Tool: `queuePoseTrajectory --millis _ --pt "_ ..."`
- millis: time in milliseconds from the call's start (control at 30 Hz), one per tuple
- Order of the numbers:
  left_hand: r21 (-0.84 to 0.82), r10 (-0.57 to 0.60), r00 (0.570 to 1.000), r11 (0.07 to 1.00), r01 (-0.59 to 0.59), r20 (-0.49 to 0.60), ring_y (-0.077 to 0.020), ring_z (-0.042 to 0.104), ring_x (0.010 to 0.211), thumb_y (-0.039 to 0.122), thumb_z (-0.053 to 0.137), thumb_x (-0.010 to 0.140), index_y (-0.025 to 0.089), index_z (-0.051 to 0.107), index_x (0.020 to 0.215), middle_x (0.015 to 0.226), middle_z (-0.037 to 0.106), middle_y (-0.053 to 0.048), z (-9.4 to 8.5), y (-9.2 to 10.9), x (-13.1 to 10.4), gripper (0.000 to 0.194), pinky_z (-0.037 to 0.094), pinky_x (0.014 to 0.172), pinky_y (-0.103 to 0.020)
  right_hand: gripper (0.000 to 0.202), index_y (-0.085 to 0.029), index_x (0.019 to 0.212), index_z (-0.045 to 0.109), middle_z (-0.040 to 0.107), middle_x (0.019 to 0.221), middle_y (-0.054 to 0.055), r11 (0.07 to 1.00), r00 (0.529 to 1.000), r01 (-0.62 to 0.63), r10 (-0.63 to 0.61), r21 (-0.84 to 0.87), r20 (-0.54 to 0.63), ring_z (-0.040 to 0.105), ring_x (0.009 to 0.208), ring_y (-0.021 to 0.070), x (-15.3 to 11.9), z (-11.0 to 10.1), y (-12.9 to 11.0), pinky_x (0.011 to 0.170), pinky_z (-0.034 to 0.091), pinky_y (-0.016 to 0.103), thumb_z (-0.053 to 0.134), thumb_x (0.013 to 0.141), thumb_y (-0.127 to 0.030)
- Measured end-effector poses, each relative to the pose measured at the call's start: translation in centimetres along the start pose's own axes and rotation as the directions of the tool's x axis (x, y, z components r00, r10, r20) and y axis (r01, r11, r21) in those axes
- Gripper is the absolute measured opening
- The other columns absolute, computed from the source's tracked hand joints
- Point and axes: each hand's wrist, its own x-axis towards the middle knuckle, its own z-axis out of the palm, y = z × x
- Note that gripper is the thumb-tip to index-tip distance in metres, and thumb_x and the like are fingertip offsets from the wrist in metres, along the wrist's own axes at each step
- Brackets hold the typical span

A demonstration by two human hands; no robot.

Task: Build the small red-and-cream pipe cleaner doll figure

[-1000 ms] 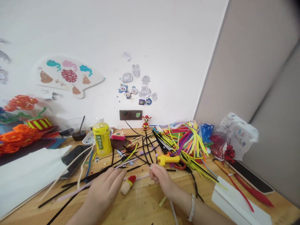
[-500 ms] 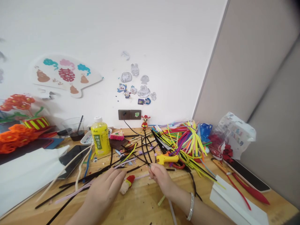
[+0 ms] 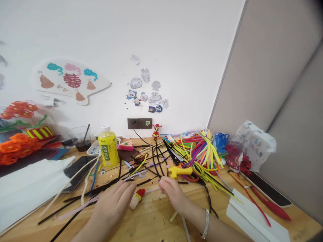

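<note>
My left hand (image 3: pixel 114 200) lies palm down, its fingers stretched forward over black and lilac pipe cleaners (image 3: pixel 80 210). Just right of its fingers is a small cream piece with a red and yellow top (image 3: pixel 137 198), resting on the wooden table. My right hand (image 3: pixel 173 193), with a sparkly bracelet on the wrist, is closed in a pinch on something small and dark at its fingertips, too small to name. The yellow tool (image 3: pixel 180 171) lies just beyond that hand. Black pipe cleaners (image 3: pixel 157 158) run from behind it towards a small red-hatted figure (image 3: pixel 155 131).
A yellow bottle (image 3: pixel 108 147) and a cup of dark drink (image 3: pixel 82 141) stand at the back left. Colourful pipe cleaners (image 3: pixel 202 148) are heaped at the back right. White paper (image 3: pixel 256 218), red-handled pliers (image 3: pixel 271 203) and a phone (image 3: pixel 268 190) lie at the right.
My right hand's fingertips have shifted very slightly to the left. My left hand and the things on the table look unmoved.
</note>
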Motion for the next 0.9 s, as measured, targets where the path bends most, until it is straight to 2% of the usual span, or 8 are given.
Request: queuePoseTrajectory --millis 167,333,433,533,633,700,767,900 --pt "-0.060 -0.056 0.998 0.997 0.055 -0.006 -0.0181 0.059 0.071 0.013 0.036 0.085 0.012 0.055 0.092 0.077 0.065 -0.009 0.0 0.2 0.3 0.020 0.047 0.063 -0.028 0.031 -0.019 0.057 0.039 0.036 0.056 -0.005 0.960 0.998 0.041 -0.027 -0.276 0.056 0.035 0.055 0.0098 -0.1 0.1 0.1 0.052 0.025 0.023 0.040 0.083 -0.036" --pt "-0.142 -0.141 0.988 0.979 0.149 0.060 -0.0153 0.059 0.065 0.016 0.035 0.085 0.013 0.054 0.091 0.073 0.062 -0.006 0.1 0.4 0.2 0.020 0.047 0.059 -0.025 0.020 -0.019 0.069 0.057 0.056 0.067 0.000 0.660 0.954 0.293 -0.155 -0.692 0.257 0.046 0.066 0.0161 -1.0 0.7 -0.1 0.060 0.030 0.026 0.061 0.067 -0.038" --pt "-0.165 -0.196 0.977 0.964 0.209 0.089 -0.0138 0.058 0.062 0.017 0.035 0.085 0.015 0.055 0.089 0.071 0.061 -0.004 0.4 0.4 0.0 0.020 0.046 0.056 -0.023 0.031 -0.019 0.078 0.061 0.059 0.080 0.004 0.553 0.923 0.383 -0.188 -0.740 0.337 0.048 0.078 0.0213 -1.5 1.0 -0.2 0.069 0.033 0.030 0.066 0.060 -0.045" --pt "-0.151 -0.229 0.969 0.959 0.241 0.091 -0.0138 0.059 0.060 0.019 0.034 0.086 0.016 0.055 0.086 0.069 0.061 -0.003 0.6 0.3 -0.2 0.021 0.045 0.054 -0.022 0.030 -0.020 0.082 0.062 0.059 0.084 0.004 0.557 0.918 0.394 -0.208 -0.731 0.337 0.048 0.083 0.0214 -1.0 0.5 -0.3 0.071 0.034 0.030 0.064 0.064 -0.045" --pt "-0.122 -0.247 0.966 0.959 0.256 0.082 -0.0147 0.061 0.062 0.021 0.035 0.087 0.017 0.055 0.086 0.071 0.063 -0.004 0.8 0.2 -0.3 0.020 0.047 0.056 -0.023 0.015 -0.019 0.078 0.061 0.059 0.079 0.003 0.583 0.956 0.288 -0.216 -0.760 0.198 0.050 0.078 0.0177 0.3 -1.7 -0.6 0.067 0.035 0.027 0.055 0.075 -0.032" --pt "-0.109 -0.256 0.963 0.958 0.264 0.082 -0.0153 0.062 0.064 0.023 0.034 0.087 0.017 0.054 0.087 0.072 0.064 -0.004 1.0 0.1 -0.4 0.021 0.047 0.057 -0.024 0.016 -0.019 0.075 0.059 0.060 0.077 0.003 0.580 0.977 0.107 -0.211 -0.808 -0.022 0.051 0.077 0.0166 1.4 -4.1 -0.7 0.068 0.034 0.026 0.046 0.081 -0.026" --pt "-0.101 -0.267 0.960 0.956 0.275 0.090 -0.0157 0.062 0.063 0.025 0.033 0.088 0.017 0.054 0.088 0.072 0.064 -0.005 1.2 0.0 -0.4 0.022 0.047 0.056 -0.024 0.017 -0.019 0.074 0.059 0.060 0.079 0.004 0.543 0.953 -0.146 -0.147 -0.827 -0.265 0.052 0.078 0.0168 2.3 -7.0 -0.7 0.069 0.035 0.025 0.044 0.082 -0.024" --pt "-0.092 -0.290 0.952 0.950 0.298 0.094 -0.0156 0.062 0.060 0.028 0.031 0.089 0.017 0.054 0.088 0.069 0.064 -0.005 1.3 -0.1 -0.4 0.025 0.047 0.053 -0.024 0.019 -0.015 0.078 0.059 0.062 0.081 0.008 0.513 0.898 -0.321 -0.102 -0.796 -0.428 0.054 0.080 0.0192 3.1 -11.2 0.1 0.070 0.035 0.027 0.041 0.080 -0.016"
